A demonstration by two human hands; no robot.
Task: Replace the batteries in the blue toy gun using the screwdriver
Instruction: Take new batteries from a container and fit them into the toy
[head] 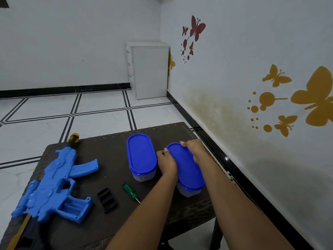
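My left hand [166, 162] and right hand [195, 150] both grip the blue lid [186, 168] of the near container [188, 191] — fingers curled over its rim, the long axis running away from me. The blue toy gun [54, 184] lies well off to my left, battery bay open; the screwdriver [130, 193] is between — nearer my left hand.

You are in a home room: white walls carry butterfly decals [197, 27], the floor [100, 109] is white tile with black lines, a small white cabinet [151, 69] fills the corner, and a low dark table [111, 159] stands before you.
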